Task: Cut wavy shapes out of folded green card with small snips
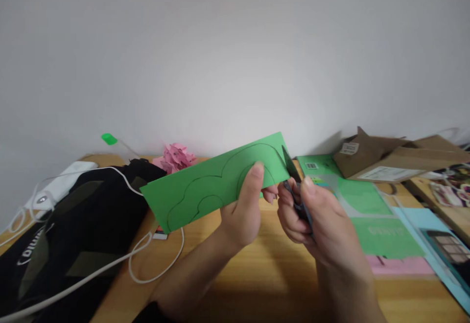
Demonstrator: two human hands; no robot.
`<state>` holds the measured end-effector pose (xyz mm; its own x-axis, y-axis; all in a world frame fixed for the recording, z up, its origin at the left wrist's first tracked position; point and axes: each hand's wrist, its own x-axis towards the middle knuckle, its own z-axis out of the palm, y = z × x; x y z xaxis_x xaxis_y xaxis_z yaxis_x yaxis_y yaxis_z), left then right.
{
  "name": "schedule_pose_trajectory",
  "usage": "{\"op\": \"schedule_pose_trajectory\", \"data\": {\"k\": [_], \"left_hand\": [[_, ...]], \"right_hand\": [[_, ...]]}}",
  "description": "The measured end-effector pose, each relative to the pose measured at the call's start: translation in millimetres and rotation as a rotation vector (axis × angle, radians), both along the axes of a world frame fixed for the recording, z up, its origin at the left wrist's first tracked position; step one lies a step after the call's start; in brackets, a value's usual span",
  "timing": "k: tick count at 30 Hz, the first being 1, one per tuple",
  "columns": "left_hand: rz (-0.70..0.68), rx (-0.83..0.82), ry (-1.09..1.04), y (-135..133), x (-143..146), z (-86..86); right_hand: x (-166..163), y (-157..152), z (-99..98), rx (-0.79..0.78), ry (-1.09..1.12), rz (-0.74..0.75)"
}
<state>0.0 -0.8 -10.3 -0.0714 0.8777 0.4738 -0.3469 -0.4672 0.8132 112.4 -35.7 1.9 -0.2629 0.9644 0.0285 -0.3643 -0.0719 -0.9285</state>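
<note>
My left hand (244, 208) pinches a folded strip of green paper (209, 186), its thumb lying on the front face. Curved, cloud-like outlines are drawn on the paper in dark line. My right hand (323, 215) is wrapped round a pair of dark scissors (299, 205). One blade shows in front of the paper's right end, and the other is hidden, apparently behind the sheet. Both hands are raised above the wooden table, with the strip slanting up to the right.
A black bag (99, 215) and white cables lie at left, beside a white power strip (62, 181). Pink crumpled paper (178, 156) sits behind. At right are an open cardboard box (389, 159), green paper packs (385, 237), light blue paper (414, 218) and a phone-like dark object (450, 249).
</note>
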Motion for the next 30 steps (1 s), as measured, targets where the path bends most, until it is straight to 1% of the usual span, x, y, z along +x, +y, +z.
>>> {"op": "schedule_pose_trajectory", "data": {"k": [4, 9, 16, 21, 30], "left_hand": [[-0.004, 0.030, -0.008, 0.7, -0.2, 0.0], [-0.011, -0.010, 0.002, -0.8, -0.6, 0.9], [0.005, -0.008, 0.051, -1.8, -0.9, 4.2], [0.008, -0.010, 0.008, -1.5, 0.9, 7.3], [-0.033, -0.039, -0.021, -1.8, 0.9, 2.5]], "right_hand": [[-0.3, 0.4, 0.5, 0.006, -0.010, -0.013], [1.7, 0.6, -1.4, 0.020, -0.030, -0.020], [3.4, -2.1, -2.3, 0.042, -0.049, -0.006], [3.9, -1.9, -2.8, 0.044, -0.050, -0.016], [5.8, -3.3, -3.3, 0.059, -0.089, -0.020]]}}
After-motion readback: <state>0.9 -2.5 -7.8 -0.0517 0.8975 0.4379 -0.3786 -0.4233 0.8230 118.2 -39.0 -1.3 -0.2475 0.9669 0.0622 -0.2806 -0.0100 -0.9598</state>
